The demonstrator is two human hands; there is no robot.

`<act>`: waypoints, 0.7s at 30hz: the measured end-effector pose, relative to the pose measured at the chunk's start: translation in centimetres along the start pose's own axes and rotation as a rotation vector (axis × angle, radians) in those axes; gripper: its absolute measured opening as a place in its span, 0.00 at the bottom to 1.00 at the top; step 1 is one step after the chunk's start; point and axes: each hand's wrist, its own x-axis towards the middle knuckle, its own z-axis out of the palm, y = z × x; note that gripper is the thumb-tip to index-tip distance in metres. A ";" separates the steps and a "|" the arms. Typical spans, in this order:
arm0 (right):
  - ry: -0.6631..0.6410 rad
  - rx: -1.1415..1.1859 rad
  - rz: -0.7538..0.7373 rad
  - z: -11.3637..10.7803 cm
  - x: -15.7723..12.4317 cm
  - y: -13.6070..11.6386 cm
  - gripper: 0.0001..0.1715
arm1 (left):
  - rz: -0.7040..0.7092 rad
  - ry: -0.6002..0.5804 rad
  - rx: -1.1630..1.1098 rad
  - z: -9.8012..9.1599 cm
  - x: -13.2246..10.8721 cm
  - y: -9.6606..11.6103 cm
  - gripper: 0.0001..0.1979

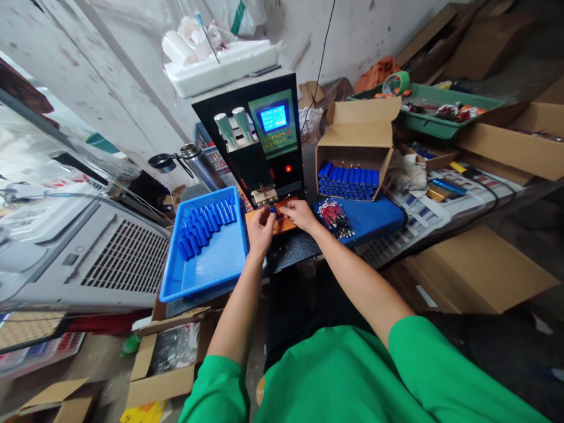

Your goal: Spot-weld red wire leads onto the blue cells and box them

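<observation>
My left hand (261,230) is closed in a pinch on a blue cylindrical battery cell (274,212), mostly hidden by the fingers. Close beside it, my right hand (300,215) has its thumb and fingers pressed together; whatever they grip is too small to make out. Both hands are over an orange plate (282,225), just below the electrode tips (264,195) of a black spot welder (247,141) with a lit blue screen. To the right of my right hand, a bundle of red and black wire leads (333,217) lies on a blue surface.
A blue tray (205,282) on the left holds many blue cells. An open cardboard box (355,126) stacked with more cells stands right of the welder. Behind are a steel flask (201,167) and a green tray (434,120). More cardboard boxes (476,273) crowd the right.
</observation>
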 end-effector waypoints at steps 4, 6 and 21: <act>-0.014 0.096 0.089 -0.2 -0.1 -0.1 0.24 | -0.024 0.029 0.105 -2.2 -1.1 -0.4 0.13; -0.015 0.116 0.093 -0.3 -0.1 -0.1 0.25 | 0.005 -0.007 0.213 -3.0 -1.8 -0.6 0.11; -0.073 0.067 0.025 -0.5 -0.3 0.0 0.22 | 0.200 -0.188 0.521 -1.8 -1.6 -0.4 0.07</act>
